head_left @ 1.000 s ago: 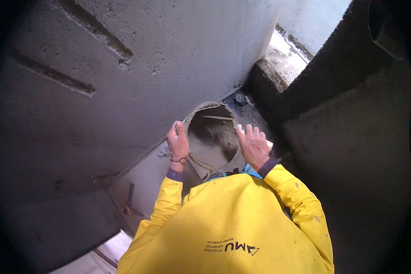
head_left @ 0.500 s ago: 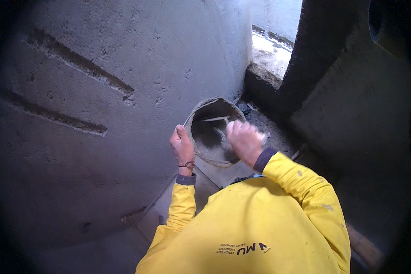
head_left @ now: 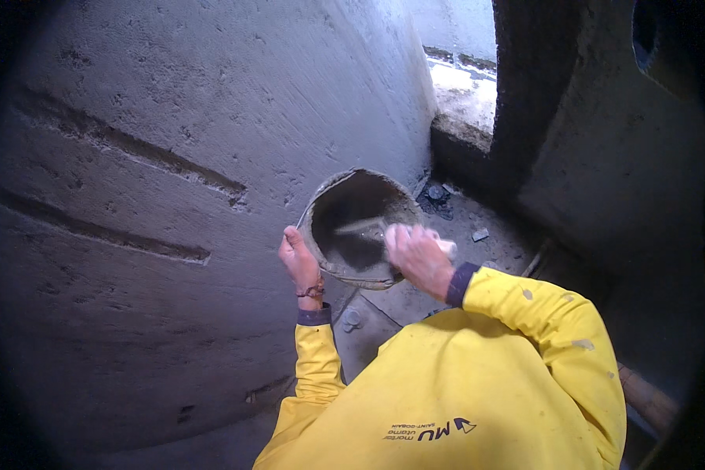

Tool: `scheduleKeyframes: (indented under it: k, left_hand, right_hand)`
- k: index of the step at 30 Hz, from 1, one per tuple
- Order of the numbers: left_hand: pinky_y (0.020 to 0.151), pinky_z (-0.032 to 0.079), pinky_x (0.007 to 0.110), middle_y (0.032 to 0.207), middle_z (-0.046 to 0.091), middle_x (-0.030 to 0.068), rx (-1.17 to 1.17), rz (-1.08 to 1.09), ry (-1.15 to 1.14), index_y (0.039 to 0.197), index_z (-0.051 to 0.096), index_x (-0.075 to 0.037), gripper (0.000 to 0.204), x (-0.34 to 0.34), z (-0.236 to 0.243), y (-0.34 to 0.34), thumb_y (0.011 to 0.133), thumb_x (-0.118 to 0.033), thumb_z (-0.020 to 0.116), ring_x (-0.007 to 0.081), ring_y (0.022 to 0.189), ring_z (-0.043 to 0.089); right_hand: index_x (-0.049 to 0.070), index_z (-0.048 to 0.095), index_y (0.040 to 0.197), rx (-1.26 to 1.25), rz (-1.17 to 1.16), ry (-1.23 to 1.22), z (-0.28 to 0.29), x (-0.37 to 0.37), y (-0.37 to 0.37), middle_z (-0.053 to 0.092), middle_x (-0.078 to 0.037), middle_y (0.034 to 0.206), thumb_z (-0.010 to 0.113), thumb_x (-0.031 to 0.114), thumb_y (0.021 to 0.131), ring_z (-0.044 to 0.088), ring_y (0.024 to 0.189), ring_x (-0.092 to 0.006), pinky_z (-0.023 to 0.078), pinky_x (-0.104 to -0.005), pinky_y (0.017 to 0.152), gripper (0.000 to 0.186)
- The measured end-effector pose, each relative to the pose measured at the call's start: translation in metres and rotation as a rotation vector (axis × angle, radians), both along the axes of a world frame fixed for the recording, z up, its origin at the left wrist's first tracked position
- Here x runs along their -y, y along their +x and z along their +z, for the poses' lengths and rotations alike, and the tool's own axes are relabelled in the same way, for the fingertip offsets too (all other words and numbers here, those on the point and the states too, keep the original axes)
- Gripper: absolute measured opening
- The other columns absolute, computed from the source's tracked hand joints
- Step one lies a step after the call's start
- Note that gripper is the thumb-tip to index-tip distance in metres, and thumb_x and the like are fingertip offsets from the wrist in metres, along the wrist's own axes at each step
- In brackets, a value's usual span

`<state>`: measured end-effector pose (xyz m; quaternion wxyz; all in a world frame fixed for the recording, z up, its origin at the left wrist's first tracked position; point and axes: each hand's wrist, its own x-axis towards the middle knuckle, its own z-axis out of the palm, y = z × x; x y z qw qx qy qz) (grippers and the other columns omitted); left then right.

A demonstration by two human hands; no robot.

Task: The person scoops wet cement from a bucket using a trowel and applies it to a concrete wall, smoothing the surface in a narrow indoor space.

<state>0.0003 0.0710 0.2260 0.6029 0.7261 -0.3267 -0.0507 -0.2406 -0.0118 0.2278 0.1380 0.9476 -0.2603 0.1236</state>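
Note:
A round bucket, crusted with grey mortar, is tipped so that its mouth faces me. My left hand is closed on the left side of its rim, thumb uppermost; the other fingers are mostly hidden. Closed round the pale handle of a trowel, my right hand is at the right side of the mouth. The trowel's blade reaches into the bucket and is smeared by motion. Shadow hides much of the inside, so I cannot tell how much mortar it holds.
A grey plastered wall with two long grooves rises on the left. Bright light enters through an opening at the far side. Rubble and a small broken piece lie on the floor beyond the bucket.
The bucket and both hands appear slightly farther left in view. The trowel's blade has swung lower inside the bucket. The view has also shifted, showing more floor at the right.

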Motion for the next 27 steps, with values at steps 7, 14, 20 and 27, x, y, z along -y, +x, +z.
scheduleKeyframes:
  k: [7,14,20,27]
  left_hand:
    - [0.065,0.039,0.033,0.072,0.045,-0.0031,0.014,-0.006,0.067,0.075,0.049,-0.003,0.059,0.012,-0.003,-0.007,0.106,-0.052,0.042,0.0112,0.072,0.04]
    - [0.063,0.037,0.035,0.071,0.043,-0.0028,0.012,-0.087,0.03,0.075,0.046,-0.002,0.059,0.036,0.007,-0.014,0.106,-0.053,0.043,0.012,0.071,0.039]
    - [0.06,0.034,0.035,0.068,0.038,-0.0013,0.143,-0.123,0.128,0.075,0.042,-0.003,0.058,0.062,0.016,-0.068,0.107,-0.052,0.042,0.0127,0.069,0.034]
    - [0.059,0.034,0.036,0.067,0.033,0.0036,0.233,-0.139,0.112,0.078,0.042,-0.001,0.058,0.072,0.014,-0.096,0.107,-0.051,0.042,0.0155,0.067,0.033]
  right_hand:
    - [0.009,0.068,0.096,0.132,-0.123,0.175,-0.005,0.038,-0.008,0.06,-0.004,0.081,0.063,0.017,0.086,0.067,0.074,-0.0216,0.056,-0.0407,0.061,0.013]
    - [0.005,0.064,0.096,0.138,0.078,0.157,-0.008,0.009,-0.031,0.058,-0.005,0.08,0.064,0.019,0.083,0.064,0.068,-0.0203,0.051,-0.0362,0.051,0.019]
    - [0.006,0.066,0.103,0.044,-0.168,0.02,0.0,0.07,-0.039,0.061,-0.007,0.085,0.064,0.019,0.084,0.066,0.076,-0.0238,0.055,-0.042,0.059,0.023]
    - [0.004,0.07,0.097,-0.288,-0.058,0.175,-0.005,0.052,-0.068,0.063,-0.009,0.079,0.062,0.016,0.089,0.07,0.071,-0.0249,0.057,-0.0383,0.056,0.016]
